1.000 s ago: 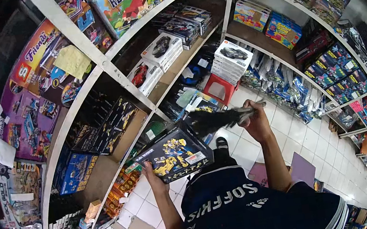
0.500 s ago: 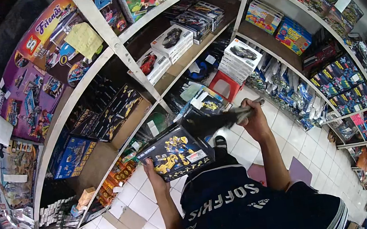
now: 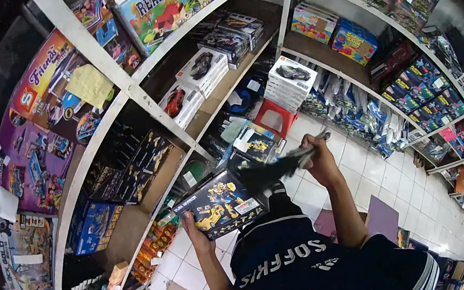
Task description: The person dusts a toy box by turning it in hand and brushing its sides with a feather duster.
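My left hand (image 3: 198,233) grips the lower left edge of a dark toy box (image 3: 219,203), which has a yellow robot and a yellow car on its front. The box is tilted, its picture side facing up. My right hand (image 3: 320,159) is closed around the handle end of a dark feather duster (image 3: 280,168). Its feathers reach left to the right side of the box and are partly blurred. Whether they touch the box's surface I cannot tell.
Shelves with toy boxes curve around me. White car boxes (image 3: 293,80) stand stacked on a red stool (image 3: 273,118). Behind the held box lies another yellow-pictured box (image 3: 258,144). Orange packs (image 3: 152,251) line the low left shelf. White floor tiles (image 3: 361,177) show at right.
The view has shifted, so the shelves sit further left and lower. The duster's feathers have swung a little downward beside the box. Both hands keep their hold.
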Action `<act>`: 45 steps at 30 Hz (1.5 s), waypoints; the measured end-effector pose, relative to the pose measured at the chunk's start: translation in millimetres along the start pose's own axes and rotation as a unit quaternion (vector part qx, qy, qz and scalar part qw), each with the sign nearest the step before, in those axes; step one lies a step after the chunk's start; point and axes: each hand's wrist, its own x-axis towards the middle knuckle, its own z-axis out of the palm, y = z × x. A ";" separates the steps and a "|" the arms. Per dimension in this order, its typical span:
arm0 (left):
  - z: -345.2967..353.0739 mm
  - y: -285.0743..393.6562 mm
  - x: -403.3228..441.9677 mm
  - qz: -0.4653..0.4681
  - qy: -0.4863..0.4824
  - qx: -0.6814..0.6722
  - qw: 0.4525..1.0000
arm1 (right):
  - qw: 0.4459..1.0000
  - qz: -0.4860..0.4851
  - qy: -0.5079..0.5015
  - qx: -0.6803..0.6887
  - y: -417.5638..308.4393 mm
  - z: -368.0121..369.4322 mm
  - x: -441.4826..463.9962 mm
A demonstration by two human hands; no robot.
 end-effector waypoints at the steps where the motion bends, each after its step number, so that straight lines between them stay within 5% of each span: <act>1: 4.1 -0.1 2.0 0.007 -0.001 -0.001 1.000 | 0.999 0.010 -0.029 -0.029 -1.7 -10.2 1.9; 6: 10.1 1.7 13.8 -0.013 -0.025 0.021 0.999 | 0.983 -0.119 0.122 -0.067 6.3 -3.8 4.0; 8: 21.0 3.8 16.9 -0.003 -0.021 0.036 0.999 | 0.999 -0.020 -0.006 -0.031 -7.1 -18.8 -2.9; 12: 24.2 -0.1 28.3 -0.031 -0.040 0.026 0.998 | 0.992 -0.070 0.106 0.029 -8.6 -2.3 -9.6; 16: 28.9 -3.4 37.1 -0.020 -0.066 0.035 0.997 | 0.999 -0.045 0.028 -0.011 -10.6 -26.5 -13.1; 23: 34.7 -7.3 38.7 -0.065 -0.096 -0.003 0.993 | 0.998 -0.056 0.034 -0.021 -13.2 -32.6 -17.3; 26: 39.0 -5.8 31.6 -0.074 -0.096 -0.014 0.993 | 0.987 -0.092 0.126 0.044 -15.4 -2.3 -18.1; 29: 43.1 0.2 22.1 -0.095 -0.094 -0.048 0.990 | 0.999 -0.048 0.015 -0.001 -6.0 -29.8 -14.6; 33: 45.9 4.3 12.0 -0.110 -0.109 -0.076 0.985 | 0.992 -0.056 0.107 0.040 -7.8 5.1 -10.7; 36: 37.6 -1.4 7.1 -0.131 -0.117 -0.082 0.981 | 0.999 0.006 -0.049 0.008 7.5 -20.8 3.3; 39: 37.3 -5.0 0.9 -0.165 -0.150 -0.127 0.967 | 0.993 0.008 0.099 0.065 15.5 19.9 6.4; 42: 25.5 -25.3 0.6 -0.187 -0.180 -0.136 0.956 | 0.998 0.053 -0.021 0.020 24.8 25.7 7.6; 44: 32.7 -28.6 -7.3 -0.198 -0.161 -0.156 0.954 | 0.996 0.080 0.016 -0.036 32.7 30.8 12.6; 45: 32.3 -24.5 -11.2 -0.196 -0.248 -0.212 0.925 | 0.997 0.065 0.022 -0.025 33.9 39.7 10.6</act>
